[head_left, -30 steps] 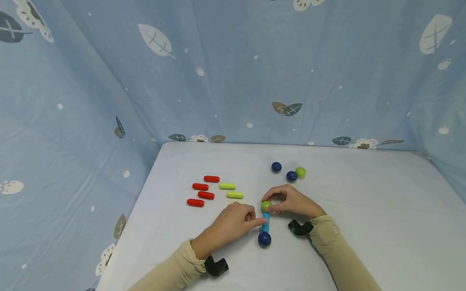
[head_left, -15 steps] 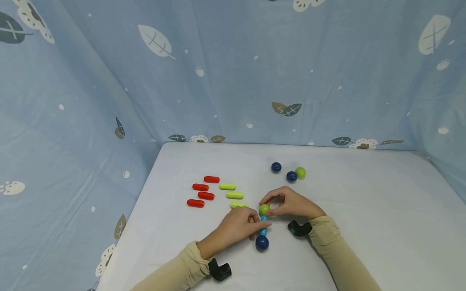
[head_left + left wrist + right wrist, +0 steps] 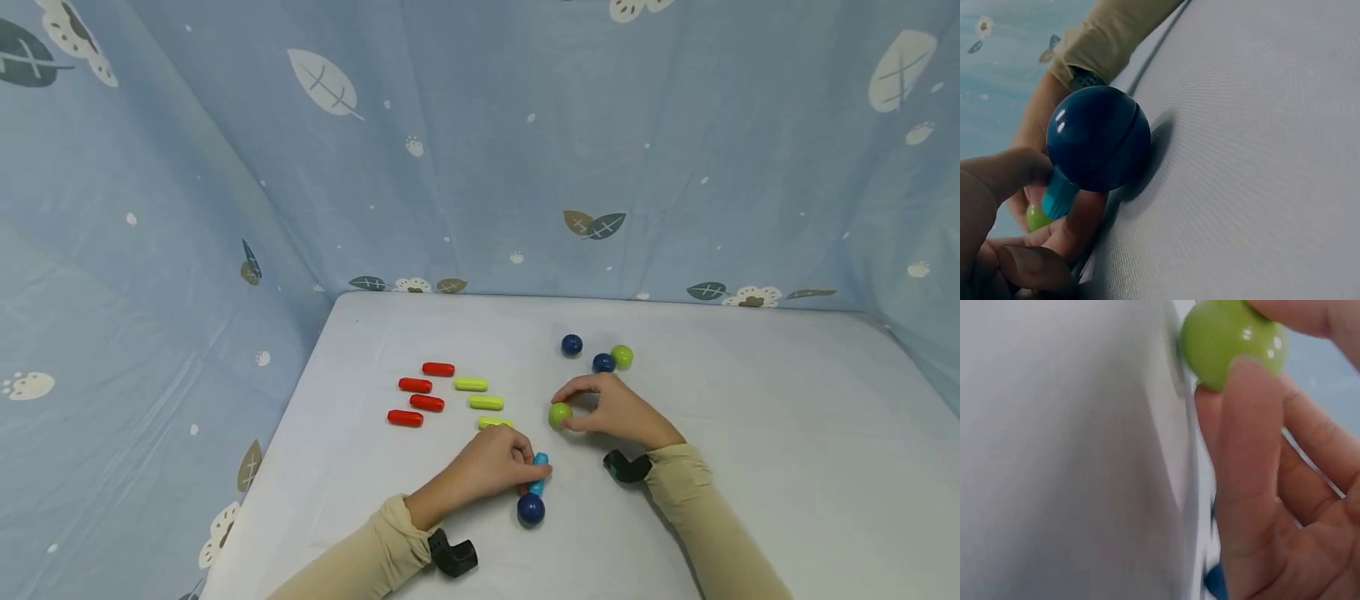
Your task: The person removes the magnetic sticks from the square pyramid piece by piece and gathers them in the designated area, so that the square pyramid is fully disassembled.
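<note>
My left hand [image 3: 491, 462] pinches a light blue rod [image 3: 538, 475] between thumb and fingers. A dark blue ball [image 3: 531, 510] sits on the rod's near end; in the left wrist view this ball [image 3: 1099, 139] fills the middle, with the rod [image 3: 1059, 197] coming out behind it. The rod's far end is bare. Just beyond and to the right, my right hand [image 3: 618, 410] holds a green ball [image 3: 559, 416] by thumb and fingertips, apart from the rod. Seen from the right wrist, the green ball [image 3: 1232, 340] lies between thumb and fingers.
Several red rods [image 3: 426, 403] lie at the left of the white table [image 3: 787, 433]. Yellow-green rods [image 3: 486, 402] lie beside them, one close to my left hand. Behind my right hand are two dark blue balls [image 3: 572, 345] and another green ball [image 3: 622, 357]. A patterned blue curtain [image 3: 480, 150] stands behind.
The green ball has come away from the rod's far end, and my right hand has carried it up and right. My left hand has drawn the rod and dark blue ball slightly nearer and tilted them.
</note>
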A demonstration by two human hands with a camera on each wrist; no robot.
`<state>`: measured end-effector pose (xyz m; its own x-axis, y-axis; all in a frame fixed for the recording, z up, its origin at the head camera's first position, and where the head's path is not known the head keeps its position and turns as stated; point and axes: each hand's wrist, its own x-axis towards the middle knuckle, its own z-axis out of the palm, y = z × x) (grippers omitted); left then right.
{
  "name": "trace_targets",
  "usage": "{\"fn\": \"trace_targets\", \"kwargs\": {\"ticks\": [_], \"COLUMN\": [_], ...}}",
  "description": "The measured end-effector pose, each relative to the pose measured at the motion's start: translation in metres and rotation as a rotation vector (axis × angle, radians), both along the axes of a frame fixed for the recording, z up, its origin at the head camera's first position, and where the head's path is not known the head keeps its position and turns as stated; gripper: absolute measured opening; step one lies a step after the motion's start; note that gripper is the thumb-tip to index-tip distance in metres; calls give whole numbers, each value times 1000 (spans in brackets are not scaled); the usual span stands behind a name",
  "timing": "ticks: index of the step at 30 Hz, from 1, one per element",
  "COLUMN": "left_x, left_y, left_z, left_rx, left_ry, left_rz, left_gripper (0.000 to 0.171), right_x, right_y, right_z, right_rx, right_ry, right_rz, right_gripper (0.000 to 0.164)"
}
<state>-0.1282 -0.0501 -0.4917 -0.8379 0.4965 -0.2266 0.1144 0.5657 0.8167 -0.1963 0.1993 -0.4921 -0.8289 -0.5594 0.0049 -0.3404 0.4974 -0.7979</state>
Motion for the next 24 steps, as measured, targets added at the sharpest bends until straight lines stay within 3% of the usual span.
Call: {"fn": "trace_targets", "kwargs": {"ticks": [8,15,24], "left_x": [-1,-2,-3], "left_y": [0,0,-1], "left_z": [-1,-2,-2], "left_rx": [29,24,26], "left_ry": [-19,18,15], "left_rz": [11,1,-17], "left_gripper": [25,17,18], "right_x": [-9,-11,-12], "right_y": [53,87,92], "right_z": [2,-1,-4], "right_rx": [-42,-65,-44], "right_ry": [-77,-90,-121], "right_rz": [-253,-321,-373], "right_gripper": [33,40,44]}}
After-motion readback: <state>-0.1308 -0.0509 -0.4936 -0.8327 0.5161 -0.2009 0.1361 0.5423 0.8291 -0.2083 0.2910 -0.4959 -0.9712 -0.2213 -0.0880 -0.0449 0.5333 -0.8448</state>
